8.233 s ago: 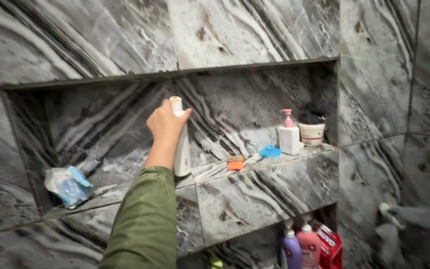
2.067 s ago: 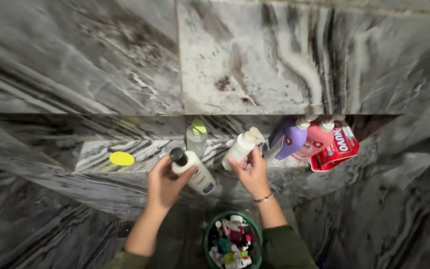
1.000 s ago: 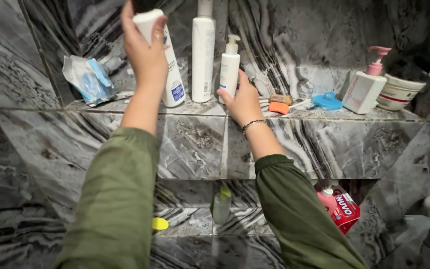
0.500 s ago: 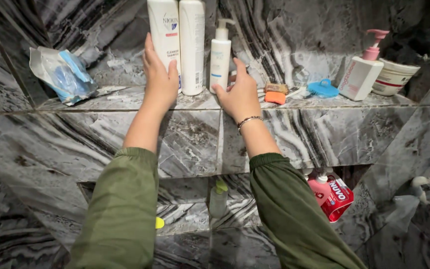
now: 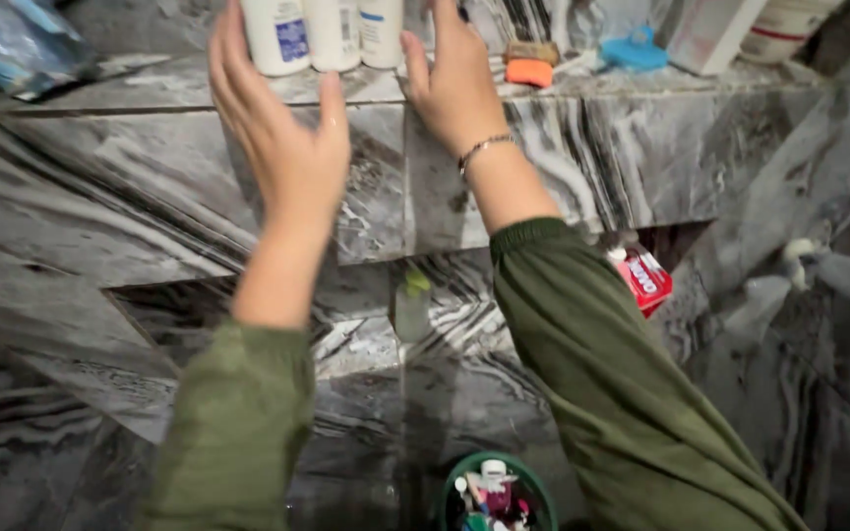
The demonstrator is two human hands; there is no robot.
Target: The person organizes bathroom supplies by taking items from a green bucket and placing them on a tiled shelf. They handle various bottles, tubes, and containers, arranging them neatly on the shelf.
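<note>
Marble ledge carries three white bottles standing upright, long axes vertical. They sit just above and beyond the left hand, fingers spread, holding nothing; the right hand, also open, rests beside the rightmost bottle, nearer.

Three bottles stand side by side on the upper shelf, with a crumpled bag to their left and a small sponge, a comb-like piece, a pump dispenser and a tub in turn to their right. The left hand lies before the leftmost bottle, the right hand just right of the rightmost. In the lower shelf stands a small bottle, with a pouch to its right; a bucket sits below, between the sleeves.
</note>
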